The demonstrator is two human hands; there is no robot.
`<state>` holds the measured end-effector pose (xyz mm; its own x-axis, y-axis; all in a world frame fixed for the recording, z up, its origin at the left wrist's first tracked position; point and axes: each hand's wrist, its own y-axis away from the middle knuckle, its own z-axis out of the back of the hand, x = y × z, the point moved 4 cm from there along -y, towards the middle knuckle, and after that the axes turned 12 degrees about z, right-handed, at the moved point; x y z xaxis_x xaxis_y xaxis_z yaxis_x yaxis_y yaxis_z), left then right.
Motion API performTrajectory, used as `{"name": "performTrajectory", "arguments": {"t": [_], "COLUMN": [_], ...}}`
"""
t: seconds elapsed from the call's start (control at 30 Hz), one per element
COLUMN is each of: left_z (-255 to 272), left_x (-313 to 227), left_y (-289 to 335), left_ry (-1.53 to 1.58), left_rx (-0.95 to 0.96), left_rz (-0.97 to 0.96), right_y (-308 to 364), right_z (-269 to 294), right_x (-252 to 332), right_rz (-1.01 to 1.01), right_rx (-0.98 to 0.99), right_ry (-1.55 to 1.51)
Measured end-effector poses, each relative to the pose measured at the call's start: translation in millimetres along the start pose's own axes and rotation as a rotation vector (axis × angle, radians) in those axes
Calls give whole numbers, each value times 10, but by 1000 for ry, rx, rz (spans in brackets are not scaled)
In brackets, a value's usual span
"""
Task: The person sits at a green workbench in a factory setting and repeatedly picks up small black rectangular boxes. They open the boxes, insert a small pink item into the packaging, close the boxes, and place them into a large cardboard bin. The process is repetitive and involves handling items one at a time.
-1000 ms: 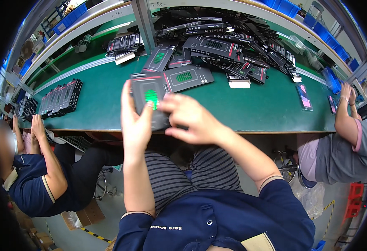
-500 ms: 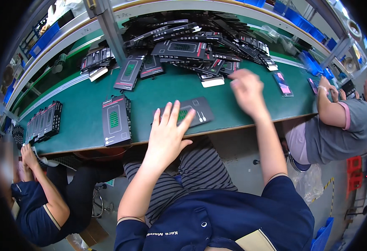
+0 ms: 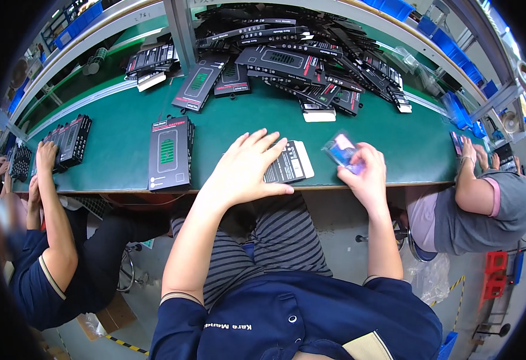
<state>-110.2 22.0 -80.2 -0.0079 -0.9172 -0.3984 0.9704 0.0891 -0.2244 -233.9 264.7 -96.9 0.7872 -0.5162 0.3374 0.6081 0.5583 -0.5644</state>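
Note:
My left hand (image 3: pixel 248 168) lies with fingers stretched over a thin black box (image 3: pixel 285 168) at the table's front edge. Much of this box is hidden under the hand; a pale open flap (image 3: pixel 305 159) shows at its right end. Just to the right, my right hand (image 3: pixel 366 176) pinches a clear plastic packet (image 3: pixel 339 148) with pink and blue contents. The packet is tilted above the table, apart from the box. A stack of black boxes (image 3: pixel 170 153) with a green battery picture stands left of my left hand.
A large heap of black boxes (image 3: pixel 281 60) covers the back of the green table (image 3: pixel 239 117). More boxes (image 3: pixel 71 141) stand in a row at the far left, where a co-worker's hand (image 3: pixel 47 153) touches them. Another co-worker (image 3: pixel 485 195) sits at the right. A metal post (image 3: pixel 180 36) rises at the back.
My right hand has taken hold of the packet that lay on the right and brought it toward the box. Under my left hand, the box now shows a printed text side and an open flap.

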Motion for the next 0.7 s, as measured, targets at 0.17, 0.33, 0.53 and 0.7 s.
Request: {"name": "performTrajectory", "arguments": {"t": [0.17, 0.33, 0.53, 0.7], "left_z": [-6, 3, 267, 160], "left_x": [66, 63, -123, -184], "left_y": [-26, -69, -126, -48], "left_ry": [38, -5, 362, 732], "left_rx": [13, -41, -160, -641], "left_rz": [45, 25, 209, 148], "right_y": [-238, -246, -377, -648], "right_z": [-61, -279, -320, -410], "right_x": [303, 570, 879, 1159], "right_rz": [132, 306, 115, -341], "right_rx": [347, 443, -223, -62], "right_ry": [-397, -545, -1132, -1876]}}
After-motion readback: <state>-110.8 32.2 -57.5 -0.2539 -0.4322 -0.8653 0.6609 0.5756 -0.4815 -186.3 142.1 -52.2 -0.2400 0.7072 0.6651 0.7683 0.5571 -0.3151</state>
